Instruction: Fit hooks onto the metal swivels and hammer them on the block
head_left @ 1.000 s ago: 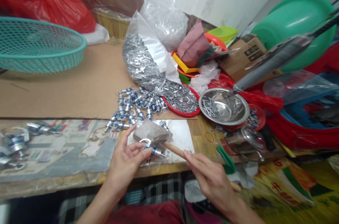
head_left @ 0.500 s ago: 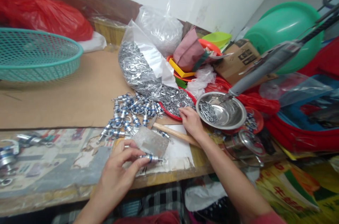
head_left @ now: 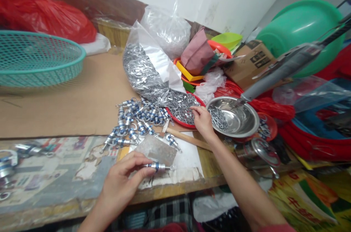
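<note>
Landmark: the grey metal block [head_left: 157, 149] on the white sheet [head_left: 189, 151] at the bench's near edge.

Left hand [head_left: 123, 182] sits just near-left of the block, fingers curled, thumb and forefinger pinching a small silver fitting with a blue band [head_left: 158, 167]. The fitting lies level across the block's near edge, ring end pointing right.

Right hand [head_left: 202, 120] is beyond and right of the block, fingers bent down, tips in the loose silver parts on the red tray [head_left: 183, 105]. Can't tell if it has gripped one.

A wooden-handled hammer [head_left: 186, 138] lies just past the block, handle running right, under the right wrist.

A heap of finished blue-banded fittings [head_left: 137, 118] is beyond-left of the block. The steel bowl [head_left: 233, 117] of small pins sits right of the red tray, touching it. The clear bag of silver parts [head_left: 149, 65] lies further back. The teal mesh basket [head_left: 35, 58] is far left.
</note>
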Demonstrator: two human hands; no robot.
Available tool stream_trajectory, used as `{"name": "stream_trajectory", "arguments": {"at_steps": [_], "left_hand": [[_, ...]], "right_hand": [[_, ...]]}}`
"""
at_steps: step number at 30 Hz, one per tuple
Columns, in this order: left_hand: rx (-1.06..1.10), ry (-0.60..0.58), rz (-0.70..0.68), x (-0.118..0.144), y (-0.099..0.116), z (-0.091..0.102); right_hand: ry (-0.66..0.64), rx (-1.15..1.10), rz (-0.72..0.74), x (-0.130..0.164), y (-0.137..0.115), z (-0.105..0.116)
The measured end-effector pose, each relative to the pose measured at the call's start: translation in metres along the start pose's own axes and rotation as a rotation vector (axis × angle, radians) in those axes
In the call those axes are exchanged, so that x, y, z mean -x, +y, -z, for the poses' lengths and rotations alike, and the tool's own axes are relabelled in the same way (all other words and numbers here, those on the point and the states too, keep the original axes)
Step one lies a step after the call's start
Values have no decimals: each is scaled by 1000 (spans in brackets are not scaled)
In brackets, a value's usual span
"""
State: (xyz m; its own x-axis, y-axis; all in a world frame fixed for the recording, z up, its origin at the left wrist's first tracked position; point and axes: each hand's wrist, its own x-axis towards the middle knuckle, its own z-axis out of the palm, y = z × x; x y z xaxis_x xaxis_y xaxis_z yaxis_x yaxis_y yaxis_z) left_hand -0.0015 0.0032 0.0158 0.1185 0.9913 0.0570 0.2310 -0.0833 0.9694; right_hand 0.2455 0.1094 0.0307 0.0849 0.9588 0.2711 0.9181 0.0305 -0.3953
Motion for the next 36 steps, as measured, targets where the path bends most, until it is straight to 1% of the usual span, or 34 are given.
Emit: {"name": "stream_trajectory", "arguments": {"at_steps": [1, 3, 4, 5, 7, 9, 11, 13, 15, 17, 19, 20, 21, 22, 25, 27, 29, 30, 32, 34, 36], "left_hand": [[2, 10, 21, 0, -1, 0], [21, 52, 86, 2, -5, -1], [48, 73, 123, 2, -7, -2], [85, 89, 154, 3, -8, -2], [157, 91, 190, 4, -10, -4], [189, 89, 204, 3, -9, -5], [169, 103, 211, 2, -8, -5], [129, 115, 182, 0, -6, -4], [97, 93, 116, -1, -4, -3], [95, 41, 60, 0, -3, -1], [114, 1, 55, 2, -2, 0], [126, -4, 66, 3, -1, 0], [140, -1, 79, 4, 0, 1], [156, 4, 93, 5, 0, 2], [206, 15, 103, 7, 3, 6], [204, 12, 93, 7, 5, 8], [159, -5, 78, 7, 9, 10], [127, -23, 65, 6, 10, 10], [61, -46, 23, 4, 13, 11], [16, -28, -11, 3, 14, 12], [18, 4, 10, 3, 14, 12]], "right_hand": [[0, -55, 20, 13, -11, 1], [-53, -179, 81, 43, -36, 0], [-110, -361, 137, 58, -48, -2], [-163, -484, 183, 72, -59, -3], [-203, -667, 257, 93, -75, -6], [-203, -766, 274, 103, -83, -7], [-215, -839, 254, 104, -85, -6], [-242, -873, 222, 102, -85, -5], [-264, -895, 174, 102, -84, -5], [-275, -914, 119, 104, -84, -6], [-278, -933, 96, 109, -84, -6], [-264, -925, 112, 111, -83, -6], [-237, -898, 155, 114, -82, -5], [-196, -860, 230, 116, -80, -4], [-43, -682, 552, 121, -71, 0], [23, -551, 732, 123, -65, 2], [54, -435, 837, 123, -60, 3], [59, -395, 871, 123, -58, 4], [57, -365, 894, 121, -57, 6], [53, -381, 866, 120, -60, 6], [39, -458, 791, 119, -65, 4]]}}
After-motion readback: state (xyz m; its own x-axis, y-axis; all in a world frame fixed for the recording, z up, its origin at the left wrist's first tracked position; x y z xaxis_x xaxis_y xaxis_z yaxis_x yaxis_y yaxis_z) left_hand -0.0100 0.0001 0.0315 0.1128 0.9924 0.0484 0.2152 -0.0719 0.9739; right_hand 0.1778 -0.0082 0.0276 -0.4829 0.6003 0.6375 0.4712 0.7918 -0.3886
